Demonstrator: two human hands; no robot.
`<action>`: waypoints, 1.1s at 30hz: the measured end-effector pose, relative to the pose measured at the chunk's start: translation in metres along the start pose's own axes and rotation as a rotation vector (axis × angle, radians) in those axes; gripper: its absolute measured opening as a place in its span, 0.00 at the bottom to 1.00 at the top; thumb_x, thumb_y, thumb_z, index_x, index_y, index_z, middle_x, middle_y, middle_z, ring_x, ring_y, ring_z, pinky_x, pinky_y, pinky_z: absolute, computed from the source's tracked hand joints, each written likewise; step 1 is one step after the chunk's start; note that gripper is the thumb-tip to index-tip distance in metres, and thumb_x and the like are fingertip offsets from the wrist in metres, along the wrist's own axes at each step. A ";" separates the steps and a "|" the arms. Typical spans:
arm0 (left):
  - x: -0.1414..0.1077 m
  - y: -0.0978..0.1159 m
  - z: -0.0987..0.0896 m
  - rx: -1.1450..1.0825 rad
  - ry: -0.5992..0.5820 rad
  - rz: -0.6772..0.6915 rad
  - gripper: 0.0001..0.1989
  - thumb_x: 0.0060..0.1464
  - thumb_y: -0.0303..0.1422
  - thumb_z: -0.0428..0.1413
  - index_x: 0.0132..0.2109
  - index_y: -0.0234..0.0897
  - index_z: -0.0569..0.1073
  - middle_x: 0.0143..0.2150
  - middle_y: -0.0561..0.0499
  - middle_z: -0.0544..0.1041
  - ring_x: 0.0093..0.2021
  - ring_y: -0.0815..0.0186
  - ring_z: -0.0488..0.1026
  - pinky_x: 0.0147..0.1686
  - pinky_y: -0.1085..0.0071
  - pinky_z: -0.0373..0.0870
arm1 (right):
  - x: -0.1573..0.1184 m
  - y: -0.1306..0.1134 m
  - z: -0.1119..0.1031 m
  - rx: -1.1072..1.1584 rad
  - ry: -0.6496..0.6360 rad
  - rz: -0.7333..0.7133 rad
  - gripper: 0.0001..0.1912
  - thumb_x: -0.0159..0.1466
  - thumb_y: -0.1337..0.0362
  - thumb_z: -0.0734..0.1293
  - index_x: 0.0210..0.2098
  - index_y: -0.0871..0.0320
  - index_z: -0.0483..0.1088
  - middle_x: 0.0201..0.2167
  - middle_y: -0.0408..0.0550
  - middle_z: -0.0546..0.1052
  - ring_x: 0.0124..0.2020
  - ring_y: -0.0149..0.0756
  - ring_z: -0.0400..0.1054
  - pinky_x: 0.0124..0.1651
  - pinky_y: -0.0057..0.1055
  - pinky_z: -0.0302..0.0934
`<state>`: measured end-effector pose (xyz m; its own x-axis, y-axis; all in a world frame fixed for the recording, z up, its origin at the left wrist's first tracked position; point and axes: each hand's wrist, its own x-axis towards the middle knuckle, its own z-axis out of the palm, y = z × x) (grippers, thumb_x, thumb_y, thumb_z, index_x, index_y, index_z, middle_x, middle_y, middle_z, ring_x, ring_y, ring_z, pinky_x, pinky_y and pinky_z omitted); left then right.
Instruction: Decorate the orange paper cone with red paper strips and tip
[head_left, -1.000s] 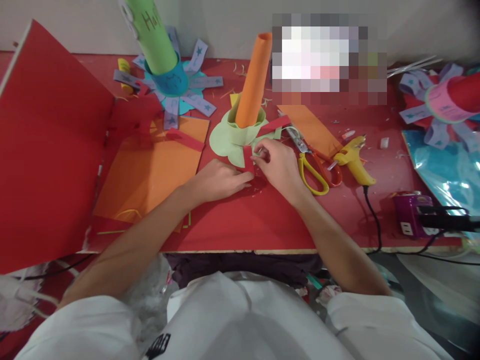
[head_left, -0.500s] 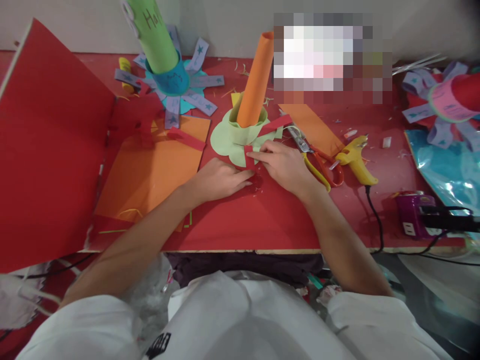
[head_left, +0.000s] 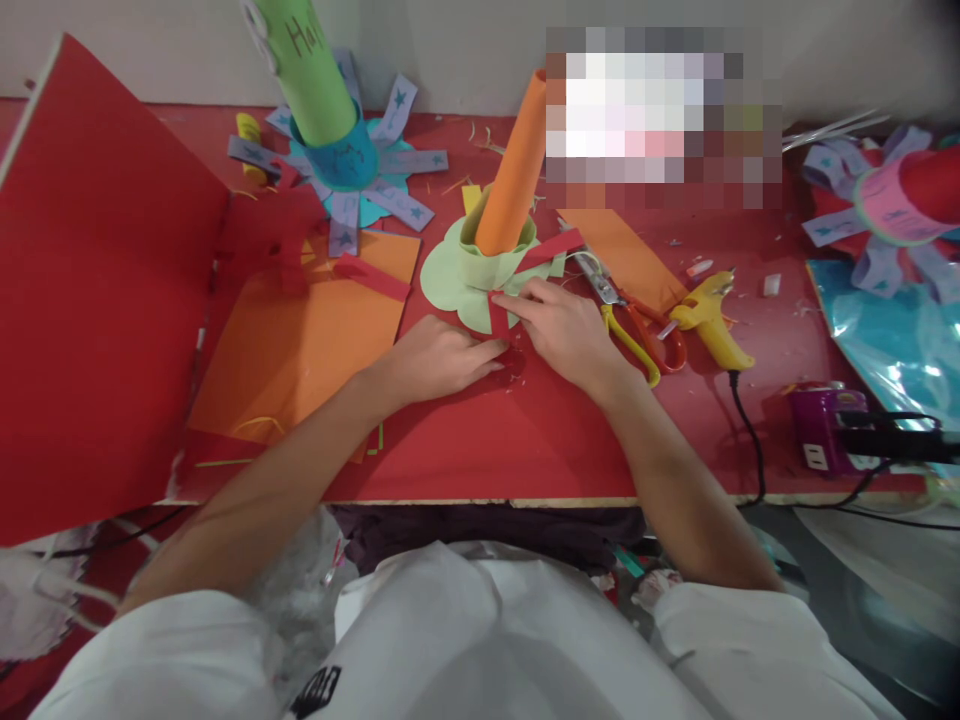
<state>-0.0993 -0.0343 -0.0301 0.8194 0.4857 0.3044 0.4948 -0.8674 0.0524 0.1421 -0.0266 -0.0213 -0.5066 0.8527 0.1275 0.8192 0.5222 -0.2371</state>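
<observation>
A short red paper strip (head_left: 499, 320) lies over the front edge of a pale green scalloped paper base (head_left: 442, 273). My right hand (head_left: 570, 330) presses the strip's upper part with an outstretched index finger, its other fingers curled. From the left, my left hand (head_left: 442, 358) is closed at the strip's lower end; its fingertips partly hide that end. On the base stands a pale green paper ring (head_left: 487, 270), with an orange paper tube (head_left: 514, 170) tilted to the right inside it. Another red strip (head_left: 551, 248) sticks out from the ring's right side.
Scissors (head_left: 637, 340) and a yellow glue gun (head_left: 709, 318) lie on the right, its cord running over the table edge. Orange sheets (head_left: 277, 350) lie on the left beside an upright red board (head_left: 97, 300). Paper models stand behind, including a green tube (head_left: 315, 90).
My right index finger has shifted slightly up along the red strip. My left hand stays at the strip's lower end.
</observation>
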 end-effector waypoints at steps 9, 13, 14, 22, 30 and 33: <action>0.001 0.000 0.000 0.036 0.004 0.010 0.20 0.77 0.40 0.47 0.54 0.38 0.82 0.28 0.47 0.81 0.25 0.62 0.76 0.25 0.69 0.58 | 0.000 0.003 -0.003 0.056 0.033 0.048 0.24 0.77 0.68 0.56 0.63 0.48 0.78 0.47 0.52 0.79 0.47 0.45 0.71 0.39 0.37 0.59; 0.001 0.000 0.001 0.044 0.004 0.004 0.20 0.77 0.41 0.47 0.54 0.38 0.81 0.27 0.47 0.81 0.24 0.63 0.75 0.26 0.69 0.59 | 0.000 -0.003 -0.009 0.066 0.061 0.081 0.24 0.77 0.69 0.56 0.62 0.49 0.78 0.48 0.52 0.79 0.48 0.45 0.72 0.40 0.36 0.60; 0.000 0.000 0.001 0.040 0.006 0.002 0.20 0.77 0.41 0.47 0.54 0.38 0.82 0.27 0.47 0.81 0.24 0.63 0.75 0.26 0.69 0.59 | 0.000 -0.005 -0.011 0.069 0.083 0.100 0.24 0.76 0.69 0.56 0.62 0.49 0.78 0.49 0.52 0.79 0.48 0.45 0.72 0.40 0.36 0.60; 0.001 0.000 0.000 0.031 -0.019 -0.004 0.21 0.77 0.41 0.46 0.54 0.39 0.82 0.25 0.48 0.79 0.23 0.63 0.73 0.26 0.68 0.59 | 0.001 -0.007 -0.007 0.077 0.069 0.089 0.25 0.75 0.69 0.57 0.62 0.48 0.78 0.47 0.51 0.79 0.47 0.44 0.72 0.38 0.36 0.58; 0.001 0.001 0.000 -0.026 -0.010 -0.028 0.21 0.77 0.42 0.47 0.53 0.38 0.82 0.25 0.47 0.79 0.23 0.63 0.74 0.26 0.68 0.61 | 0.001 -0.013 -0.009 0.056 0.025 0.133 0.27 0.74 0.70 0.57 0.66 0.49 0.75 0.49 0.53 0.79 0.45 0.46 0.72 0.35 0.37 0.55; 0.002 0.001 -0.001 0.012 -0.018 -0.012 0.21 0.77 0.42 0.46 0.53 0.38 0.82 0.25 0.48 0.79 0.23 0.63 0.74 0.25 0.68 0.59 | 0.001 -0.014 -0.009 0.044 -0.007 0.116 0.26 0.74 0.70 0.57 0.65 0.49 0.76 0.48 0.53 0.79 0.45 0.46 0.72 0.35 0.37 0.54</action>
<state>-0.0977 -0.0345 -0.0290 0.8186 0.4978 0.2863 0.5078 -0.8604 0.0442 0.1327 -0.0327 -0.0095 -0.4112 0.9071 0.0903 0.8598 0.4188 -0.2922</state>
